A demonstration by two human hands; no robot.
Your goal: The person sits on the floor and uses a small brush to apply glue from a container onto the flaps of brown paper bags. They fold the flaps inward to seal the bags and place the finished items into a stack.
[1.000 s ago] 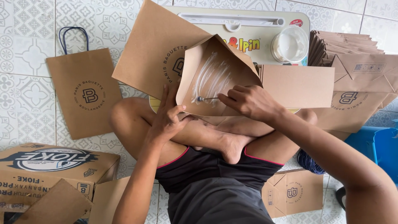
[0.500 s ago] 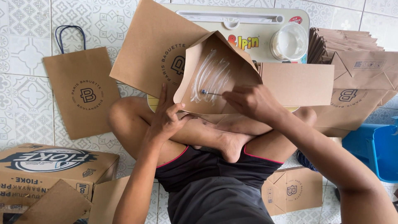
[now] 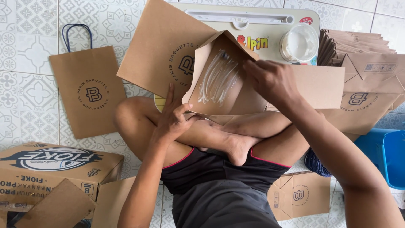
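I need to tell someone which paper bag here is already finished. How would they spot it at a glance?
Start at the patterned tile floor on the left side of the head view, away from the lap and the left hand. The finished bag lies flat there, alone. Unlike the unfolded brown sheets stacked on the right, it has a dark blue cord handle looped at its top.

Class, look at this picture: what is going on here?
A person sits cross-legged on a tiled floor, working on an unfinished brown paper bag propped at their knees. The left hand steadies the lower edge of the folded bottom flap, which carries streaks of white glue. The right hand spreads the glue with a small tool that is mostly hidden. A white tub sits on a tray, a finished bag with handles lies to the side, and a stack of flat bags waits nearby.
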